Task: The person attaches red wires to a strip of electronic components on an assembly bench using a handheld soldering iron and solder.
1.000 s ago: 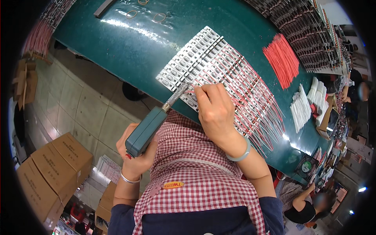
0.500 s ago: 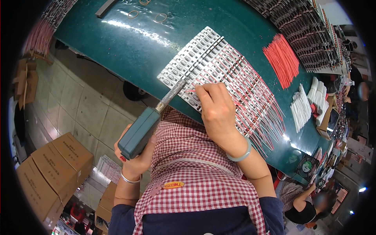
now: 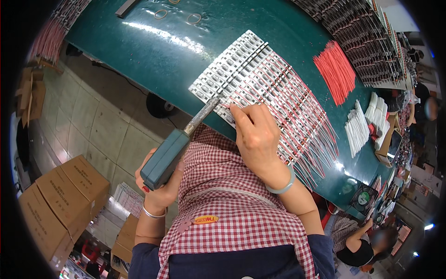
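Note:
My left hand (image 3: 160,196) is wrapped round the handle of a soldering gun (image 3: 162,157) with a dark green housing. Its metal barrel slants up to the right, and the tip rests at the near edge of a panel of small white circuit boards (image 3: 232,58) lying on the table. Just right of the tip, my right hand (image 3: 258,139) is closed in a pinch low over the panel. A thin red wire end shows at its fingertips, mostly hidden by them. Rows of red and white wires (image 3: 309,114) run across the boards and hang past the right side.
On the green table (image 3: 153,56) lie a bundle of red wires (image 3: 335,74), white wire bundles (image 3: 357,129) and rubber bands (image 3: 194,18). Stacked wired boards (image 3: 367,37) stand at the far right. A small fan (image 3: 364,198) and a co-worker (image 3: 360,244) are at right; cartons (image 3: 65,200) at lower left.
My right fingertips have shifted slightly down and left, near the panel's edge. The soldering tip stays at almost the same place on the boards. The whole view has moved a little.

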Tool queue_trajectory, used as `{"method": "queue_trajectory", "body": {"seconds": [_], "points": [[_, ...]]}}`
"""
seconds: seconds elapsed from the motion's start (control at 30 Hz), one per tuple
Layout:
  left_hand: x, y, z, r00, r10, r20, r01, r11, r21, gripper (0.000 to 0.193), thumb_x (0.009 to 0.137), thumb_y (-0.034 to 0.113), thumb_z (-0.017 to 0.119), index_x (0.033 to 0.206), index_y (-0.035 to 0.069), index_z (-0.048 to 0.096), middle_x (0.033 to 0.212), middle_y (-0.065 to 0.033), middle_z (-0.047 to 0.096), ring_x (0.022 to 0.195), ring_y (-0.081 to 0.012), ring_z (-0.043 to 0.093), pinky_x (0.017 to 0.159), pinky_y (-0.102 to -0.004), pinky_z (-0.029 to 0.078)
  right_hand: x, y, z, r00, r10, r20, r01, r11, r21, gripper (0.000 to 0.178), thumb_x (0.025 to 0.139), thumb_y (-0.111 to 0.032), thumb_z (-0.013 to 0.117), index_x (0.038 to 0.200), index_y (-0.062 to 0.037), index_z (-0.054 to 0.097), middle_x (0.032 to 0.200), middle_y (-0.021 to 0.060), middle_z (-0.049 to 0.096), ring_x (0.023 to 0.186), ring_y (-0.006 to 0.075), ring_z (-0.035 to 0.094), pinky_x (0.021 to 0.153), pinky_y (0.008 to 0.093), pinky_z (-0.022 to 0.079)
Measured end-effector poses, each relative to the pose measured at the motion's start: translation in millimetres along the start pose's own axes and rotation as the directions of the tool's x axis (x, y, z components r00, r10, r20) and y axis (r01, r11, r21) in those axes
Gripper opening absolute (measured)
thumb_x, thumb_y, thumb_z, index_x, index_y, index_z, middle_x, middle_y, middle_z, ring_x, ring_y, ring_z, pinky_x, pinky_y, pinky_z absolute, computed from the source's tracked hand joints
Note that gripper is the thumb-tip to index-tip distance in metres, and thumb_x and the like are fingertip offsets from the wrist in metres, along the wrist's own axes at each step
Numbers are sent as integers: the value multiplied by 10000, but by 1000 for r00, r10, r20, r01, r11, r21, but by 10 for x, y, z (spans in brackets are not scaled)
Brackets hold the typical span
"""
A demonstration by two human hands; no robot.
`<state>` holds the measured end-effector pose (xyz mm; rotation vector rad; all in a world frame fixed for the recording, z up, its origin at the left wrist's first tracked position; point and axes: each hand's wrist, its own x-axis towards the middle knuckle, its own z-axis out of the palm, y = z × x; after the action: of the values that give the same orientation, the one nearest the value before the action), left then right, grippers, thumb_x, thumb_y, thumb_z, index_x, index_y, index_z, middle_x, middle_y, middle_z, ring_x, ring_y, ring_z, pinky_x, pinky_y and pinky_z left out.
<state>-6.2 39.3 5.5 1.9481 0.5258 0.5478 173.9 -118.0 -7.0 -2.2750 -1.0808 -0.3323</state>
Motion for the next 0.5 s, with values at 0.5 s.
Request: {"method": "queue_trajectory", "body": {"seconds": [0.5], "points": [[96,105,0,996,19,82,-26,995,96,212,725,-32,764,919,-66,687,869,-137,677,709,-213,659,644,-287,523,11,29,55,998,-57,9,58,998,-35,207,786,-24,675,988,8,706,795,65,524,755,222,545,612,342,444]]}}
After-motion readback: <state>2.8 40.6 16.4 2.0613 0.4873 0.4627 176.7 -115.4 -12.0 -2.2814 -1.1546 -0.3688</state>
